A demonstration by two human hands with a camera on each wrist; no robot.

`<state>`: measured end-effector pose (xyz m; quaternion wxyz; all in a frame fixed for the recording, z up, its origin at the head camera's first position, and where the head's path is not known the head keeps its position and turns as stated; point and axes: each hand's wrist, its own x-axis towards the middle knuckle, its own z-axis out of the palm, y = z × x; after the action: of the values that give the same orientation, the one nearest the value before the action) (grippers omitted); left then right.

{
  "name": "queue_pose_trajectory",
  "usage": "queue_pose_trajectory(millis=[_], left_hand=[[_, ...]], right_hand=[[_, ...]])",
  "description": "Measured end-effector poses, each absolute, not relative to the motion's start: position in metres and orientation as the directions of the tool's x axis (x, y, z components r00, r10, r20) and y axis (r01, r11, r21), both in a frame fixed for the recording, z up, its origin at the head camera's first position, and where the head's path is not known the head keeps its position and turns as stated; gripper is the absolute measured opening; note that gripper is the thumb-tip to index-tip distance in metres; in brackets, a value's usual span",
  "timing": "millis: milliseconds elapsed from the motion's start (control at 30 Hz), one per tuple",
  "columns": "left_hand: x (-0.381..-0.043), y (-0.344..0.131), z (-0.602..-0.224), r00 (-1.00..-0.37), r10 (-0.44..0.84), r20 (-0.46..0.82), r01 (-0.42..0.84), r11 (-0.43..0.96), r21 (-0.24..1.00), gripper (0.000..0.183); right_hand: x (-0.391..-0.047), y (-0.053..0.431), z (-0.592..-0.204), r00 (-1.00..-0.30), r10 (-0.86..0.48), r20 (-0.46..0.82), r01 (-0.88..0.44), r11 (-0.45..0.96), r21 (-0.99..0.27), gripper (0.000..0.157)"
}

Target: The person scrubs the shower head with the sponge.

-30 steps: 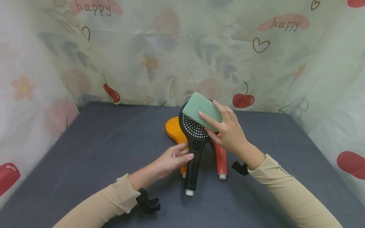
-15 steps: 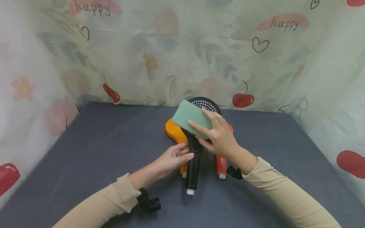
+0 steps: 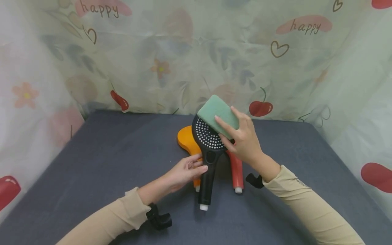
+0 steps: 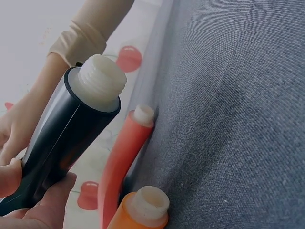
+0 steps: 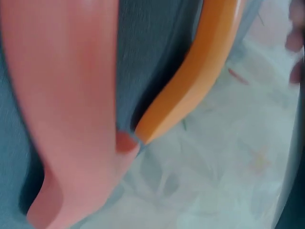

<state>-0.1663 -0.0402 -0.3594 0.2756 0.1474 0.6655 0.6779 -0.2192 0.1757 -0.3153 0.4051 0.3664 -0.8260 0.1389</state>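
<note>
Centrally, a black shower head (image 3: 207, 185) slants up over the dark grey-blue table (image 3: 131, 146), spray face toward the head camera, dotted with pale nozzles. Left hand (image 3: 183, 172) clamped on its handle: thumb across the front, fingers round the far side. Handle end capped by a white threaded stub (image 4: 102, 80); in the left wrist view it hangs clear of the tabletop.

Right hand (image 3: 243, 140) closed on a green sponge (image 3: 218, 111), gripping it toward its right side with fingers spread over surface and edges. Sponge tilted, one corner up; it covers the upper right of the spray face and juts past the rim. How much of it touches the nozzles, cannot tell.

Two more shower heads lie behind the black one, each partly hidden: an orange shower head (image 3: 186, 139) on the left, a red shower head (image 3: 237, 173) on the right. Both have white ends pointing toward the person. Right wrist view shows these two close up, blurred, the sponge out of its frame.

Beige sleeves (image 3: 117, 212) on both arms; a small black fitting (image 3: 160, 218) by the left cuff. Beyond the table, a pale printed curtain (image 3: 196, 58) with cherries, hearts, leaves and the word "happy".
</note>
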Motion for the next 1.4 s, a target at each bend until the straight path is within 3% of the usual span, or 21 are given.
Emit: queue_pose_trajectory(millis=[233, 400, 600, 767, 967, 1233, 1400], left_hand=[[-0.167, -0.04, -0.359, -0.793, 0.593, -0.14, -0.159, 0.02, 0.987, 0.063], [-0.166, -0.042, -0.359, -0.801, 0.584, -0.135, -0.159, 0.01, 0.987, 0.062], [-0.166, -0.043, -0.36, -0.81, 0.566, -0.157, -0.17, 0.03, 0.985, 0.061], [-0.167, -0.046, -0.361, -0.806, 0.578, -0.133, -0.162, 0.001, 0.987, 0.06], [-0.168, -0.048, -0.36, -0.817, 0.565, -0.11, -0.151, -0.026, 0.988, 0.061], [-0.169, -0.049, -0.358, -0.837, 0.519, -0.17, -0.207, -0.013, 0.978, 0.061], [-0.17, -0.05, -0.356, -0.845, 0.502, -0.183, -0.216, -0.008, 0.976, 0.061]], right_hand=[[-0.209, 0.157, -0.323, -0.306, -0.61, 0.731, -0.792, 0.589, 0.16, 0.037], [-0.215, 0.168, -0.321, -0.369, -0.557, 0.744, -0.756, 0.645, 0.108, 0.037], [-0.223, 0.186, -0.319, -0.449, -0.451, 0.772, -0.685, 0.728, 0.027, 0.051], [-0.215, 0.183, -0.327, -0.419, -0.498, 0.759, -0.718, 0.693, 0.059, 0.036], [-0.206, 0.18, -0.336, -0.345, -0.588, 0.731, -0.765, 0.628, 0.144, 0.039], [-0.216, 0.2, -0.333, -0.448, -0.468, 0.762, -0.694, 0.719, 0.034, 0.038], [-0.214, 0.199, -0.334, -0.432, -0.47, 0.77, -0.703, 0.71, 0.039, 0.038]])
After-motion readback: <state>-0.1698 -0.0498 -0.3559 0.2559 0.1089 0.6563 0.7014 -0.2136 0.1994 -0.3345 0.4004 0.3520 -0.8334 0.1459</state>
